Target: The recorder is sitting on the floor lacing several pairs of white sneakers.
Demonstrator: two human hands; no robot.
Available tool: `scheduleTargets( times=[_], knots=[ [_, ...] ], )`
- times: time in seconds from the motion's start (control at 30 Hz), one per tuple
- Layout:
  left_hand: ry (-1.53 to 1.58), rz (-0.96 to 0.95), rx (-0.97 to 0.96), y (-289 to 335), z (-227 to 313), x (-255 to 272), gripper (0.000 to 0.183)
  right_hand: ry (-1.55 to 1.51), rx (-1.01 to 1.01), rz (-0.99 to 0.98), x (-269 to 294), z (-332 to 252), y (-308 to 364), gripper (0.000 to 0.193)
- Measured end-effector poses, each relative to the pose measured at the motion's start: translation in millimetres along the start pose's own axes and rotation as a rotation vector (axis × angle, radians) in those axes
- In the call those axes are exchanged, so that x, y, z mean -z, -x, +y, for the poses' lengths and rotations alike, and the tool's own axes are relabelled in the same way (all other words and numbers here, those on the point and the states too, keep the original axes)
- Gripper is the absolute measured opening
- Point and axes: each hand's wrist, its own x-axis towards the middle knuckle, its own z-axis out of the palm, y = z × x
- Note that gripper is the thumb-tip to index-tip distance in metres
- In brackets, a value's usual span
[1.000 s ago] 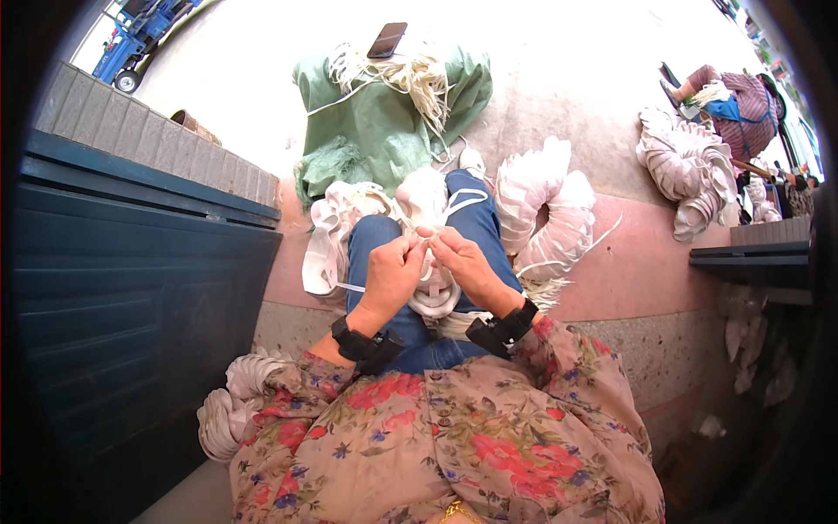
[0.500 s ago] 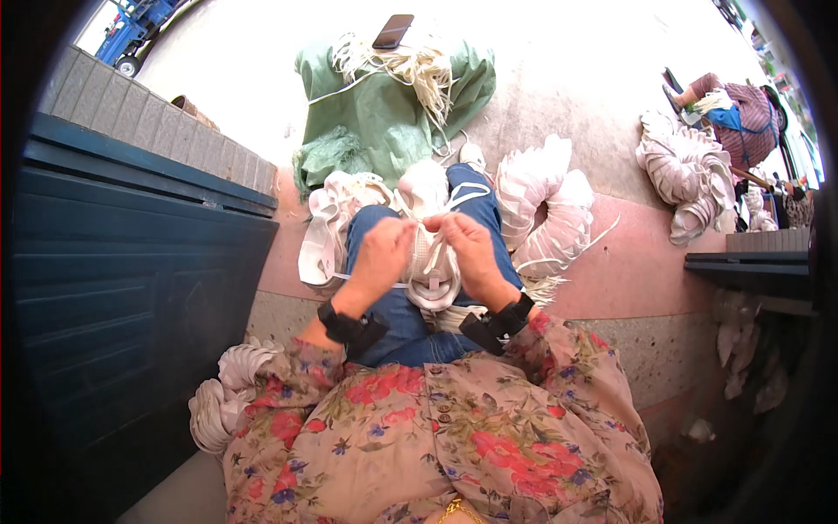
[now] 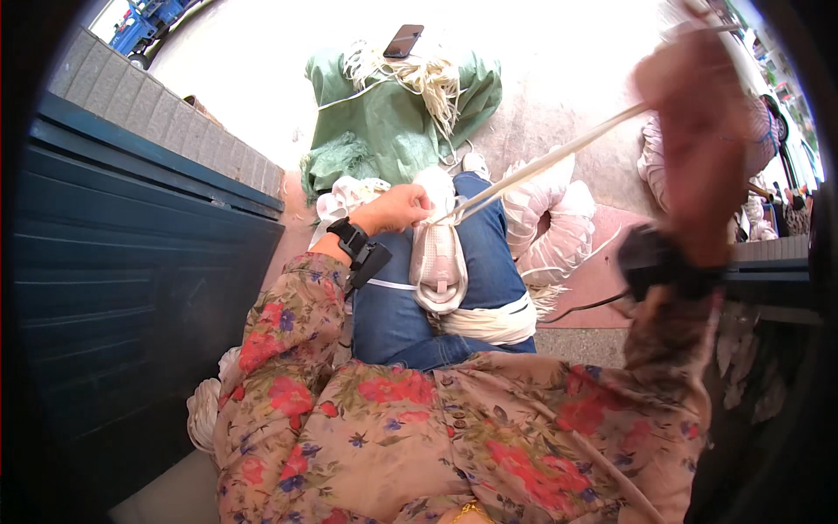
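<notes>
High and wide was the right hand point(image 3: 698, 113), a blur, closed on the pale laces point(image 3: 559, 157), and they ran taut down to the shoe point(image 3: 439, 262) lying on the jeans point(image 3: 493, 253)! At the lacing sat the left hand point(image 3: 397, 208), fingers curled inward; whether it gripped anything, I couldn't tell. Beyond, a phone point(image 3: 404, 41) topped the green cloth point(image 3: 367, 113).

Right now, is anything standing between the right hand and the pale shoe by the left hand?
Nothing visible does: the white lace runs straight from the shoe to the blurred right hand. The left hand is at the shoe's left side, off that line.
</notes>
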Motion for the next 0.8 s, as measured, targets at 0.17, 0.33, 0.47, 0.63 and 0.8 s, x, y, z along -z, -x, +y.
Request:
scheduleTargets(
  times=[0.17, 0.33, 0.47, 0.63, 0.8],
  knots=[
    [0.205, -0.063, 0.098, 3.8, 8.3, -3.2, 0.020, -0.124, -0.048, -0.057, 46.5, -32.7, -29.2, 0.019],
    [0.206, -0.027, 0.083, 3.7, 8.3, -11.1, 0.023, -0.087, -0.050, -0.035, 50.4, -36.4, -36.2, 0.019],
    [0.313, -0.004, 0.091, -7.9, -10.9, -8.7, 0.027, -0.059, -0.041, -0.012, 56.1, -40.8, -41.0, 0.019],
    [0.133, 0.124, 0.140, -0.3, 3.2, -10.9, 0.018, -0.020, -0.034, 0.026, 69.4, -44.9, -43.0, 0.019],
    [-0.619, 0.410, -0.387, -27.6, 33.4, -33.2, 0.021, 0.022, -0.026, 0.051, 77.0, -50.1, -47.3, 0.019]
  ],
)
